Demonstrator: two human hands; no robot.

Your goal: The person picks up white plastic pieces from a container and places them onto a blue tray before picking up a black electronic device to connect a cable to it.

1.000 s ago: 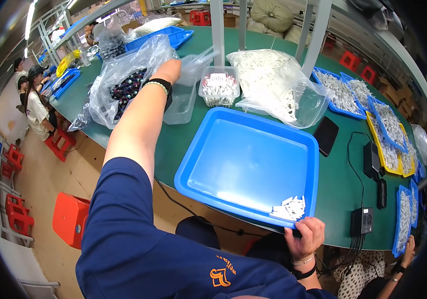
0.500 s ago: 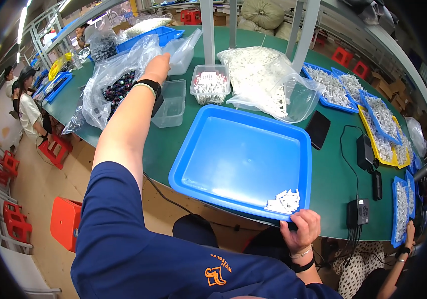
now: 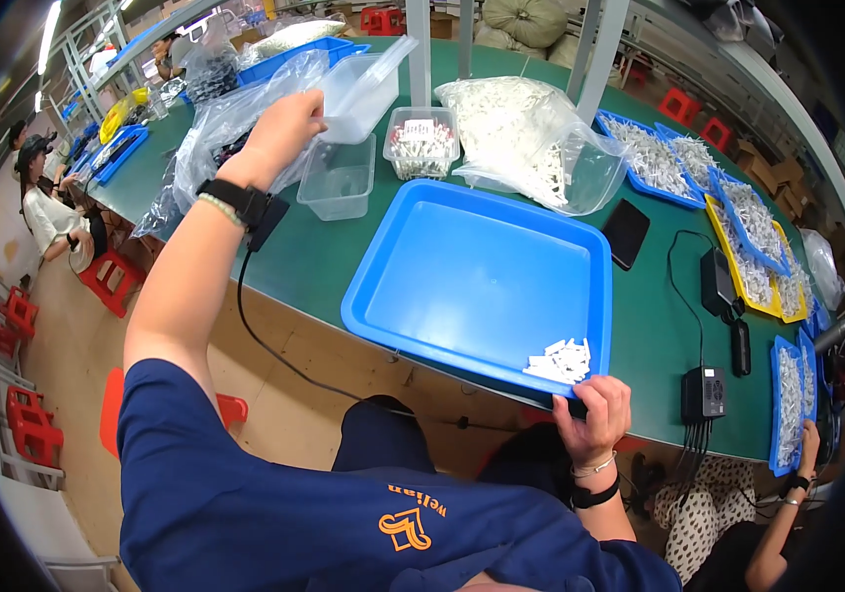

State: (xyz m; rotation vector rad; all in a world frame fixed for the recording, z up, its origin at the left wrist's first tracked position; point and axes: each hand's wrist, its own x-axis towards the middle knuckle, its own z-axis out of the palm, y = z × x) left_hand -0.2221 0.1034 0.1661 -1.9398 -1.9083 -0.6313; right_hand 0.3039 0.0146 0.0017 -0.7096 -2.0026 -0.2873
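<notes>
Gripping the near rim of the shallow blue plastic tray [image 3: 482, 276] at lower centre, the right hand [image 3: 595, 414] steadies it on the green surface [image 3: 304, 257]; its long axis runs left-right. Upper left, the left hand [image 3: 284, 123] closes on a crumpled clear plastic bag [image 3: 215, 138], probably fetching parts; drawing it toward the tray likely follows.

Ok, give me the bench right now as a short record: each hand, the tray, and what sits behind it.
left hand: raised over the clear plastic bag, fingers closed; whether it holds anything cannot be told
right hand: grip on the near right corner of the blue tray
tray contents: small pile of white parts in the near right corner, rest bare
behind tray: two clear plastic tubs, a small box of parts, a large bag of white parts
right of tray: black phone
</notes>
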